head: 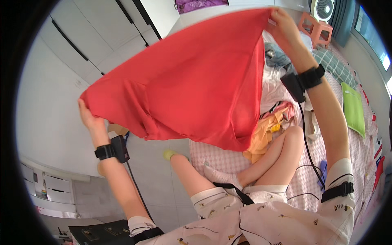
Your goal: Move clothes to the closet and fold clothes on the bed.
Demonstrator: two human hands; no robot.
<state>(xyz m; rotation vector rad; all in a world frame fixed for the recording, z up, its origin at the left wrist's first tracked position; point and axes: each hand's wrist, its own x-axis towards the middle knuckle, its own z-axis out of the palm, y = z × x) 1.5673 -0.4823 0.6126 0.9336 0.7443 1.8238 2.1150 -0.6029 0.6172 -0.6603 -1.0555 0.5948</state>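
A red cloth garment [190, 82] hangs stretched out in the air between my two hands. Its lower edge droops in folds above the bed and floor. My left hand [91, 118] grips the garment's lower left end, with the fingers partly hidden behind the fabric. At the upper right, my right hand [283, 26] pinches a corner, and a small pale label shows beside the fingers. Behind the garment's right edge lie an orange cloth [263, 134], white clothing [272, 82] and a piece of denim [275, 55], heaped on the bed.
The bed bears a pink checked sheet [211, 156]. A green cushion [352, 107] and a checked pillow [333, 64] lie at the right. Beyond stands a pink stool [315, 29] with a white fan [323, 9] on it. White wardrobes [101, 27] line the upper left. Cables run from both wrist straps.
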